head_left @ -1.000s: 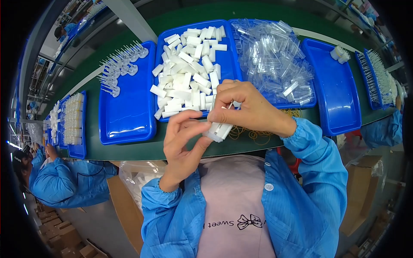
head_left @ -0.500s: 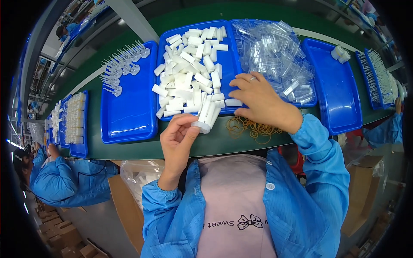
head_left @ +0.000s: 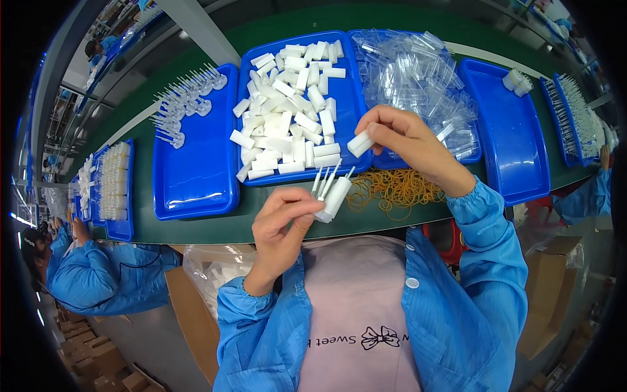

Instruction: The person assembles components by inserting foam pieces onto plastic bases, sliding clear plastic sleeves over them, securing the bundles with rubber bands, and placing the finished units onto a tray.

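Observation:
My left hand [head_left: 279, 225] pinches a pale plastic piece with several thin prongs [head_left: 324, 214] by its base, below the front edge of a blue tray. The prongs point up and lean to the right. At least one white block sits on them, while other prongs show bare. In my right hand [head_left: 408, 140] a single white block [head_left: 358, 144] is gripped between thumb and fingers, up and to the right of the prongs and apart from them. Loose white blocks [head_left: 281, 104] fill the blue tray [head_left: 243, 98] ahead of my hands.
Tan rubber bands [head_left: 395, 193] lie beneath my right wrist. Clear plastic sleeves [head_left: 418, 78] heap in the tray beyond it. The left tray [head_left: 196, 189] bears pronged pieces [head_left: 186, 98]; a right tray [head_left: 516, 157] has a small bundle. A co-worker [head_left: 104, 274] sits at left.
My right hand has lifted a white block from the tray's front right corner. My left hand has shifted slightly right and down, tilting the pronged piece so that bare prongs show.

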Demonstrator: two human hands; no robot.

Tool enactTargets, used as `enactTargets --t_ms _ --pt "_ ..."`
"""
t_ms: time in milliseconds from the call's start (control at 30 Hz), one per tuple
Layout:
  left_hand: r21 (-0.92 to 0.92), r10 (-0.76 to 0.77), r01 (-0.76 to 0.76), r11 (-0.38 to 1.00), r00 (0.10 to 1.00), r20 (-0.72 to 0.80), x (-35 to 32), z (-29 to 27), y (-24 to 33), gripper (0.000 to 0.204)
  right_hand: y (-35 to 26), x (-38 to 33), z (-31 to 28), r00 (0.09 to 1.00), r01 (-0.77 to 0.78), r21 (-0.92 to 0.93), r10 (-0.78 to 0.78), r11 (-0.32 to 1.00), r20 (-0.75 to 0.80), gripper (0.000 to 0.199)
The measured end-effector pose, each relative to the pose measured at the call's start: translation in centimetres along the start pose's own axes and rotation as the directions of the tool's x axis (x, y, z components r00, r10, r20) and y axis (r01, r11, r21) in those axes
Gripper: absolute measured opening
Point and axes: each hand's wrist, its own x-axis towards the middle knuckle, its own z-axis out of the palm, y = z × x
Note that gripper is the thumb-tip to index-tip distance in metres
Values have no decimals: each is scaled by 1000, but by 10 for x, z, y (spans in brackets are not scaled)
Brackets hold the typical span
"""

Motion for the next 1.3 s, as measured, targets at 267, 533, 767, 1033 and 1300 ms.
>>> enactTargets --t_ms 267,533,767,1033,1300 --pt "40 33 -35 999 998 53 3 5 8 21 5 0 7 981 -135 192 103 972 167 22" --pt "182 148 -182 966 972 184 8 -1 9 29 2 -4 7 971 -143 143 111 979 213 20" --pt "138 184 -217 966 958 218 12 -2 6 35 1 -6 16 957 -220 281 151 934 247 18" --pt "63 140 -135 989 986 -91 5 7 9 29 -15 -16 35 948 -226 247 154 942 277 17" --pt "2 -142 142 990 989 -43 -8 -2 -7 21 -3 24 18 969 157 -284 -92 946 228 22"
